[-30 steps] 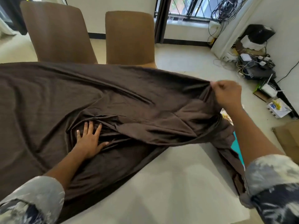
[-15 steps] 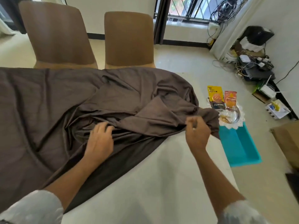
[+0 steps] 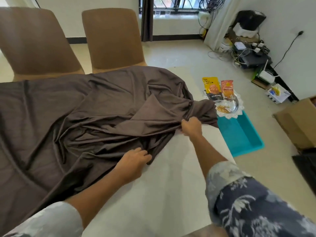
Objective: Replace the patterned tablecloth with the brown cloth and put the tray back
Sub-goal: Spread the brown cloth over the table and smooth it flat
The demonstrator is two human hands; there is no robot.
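Table fills the frame from 9 o'clock round to 6 o'clock; its white top is bare at 5–6 o'clock. Brown cloth lies on the table over the left and far part, 9 to 12 o'clock, crumpled in folds toward the centre, with one bunched corner hanging past the table's right edge at about 2 o'clock. Its near edge runs diagonally from 7 o'clock up to the centre.

Two brown chairs stand at the far side: left chair at 10 o'clock, right chair at 12 o'clock, both backs upright and close to the table edge. Cardboard box is on the floor at 3 o'clock, by the frame's edge.

Teal tray is on the floor at 3 o'clock, just beside the table's right edge and off the table. At its far end sits a white doily with a glass bowl on it, and the cloth corner partly covers the doily.

Right hand, just right of centre, has its fingers clenched on a gathered bunch of the cloth. Left hand, at 6 o'clock of centre, curls its fingers onto the cloth's near edge — gripping a fold.

Yellow almond packet and orange packet stand side by side at 2 o'clock, beyond the bowl.
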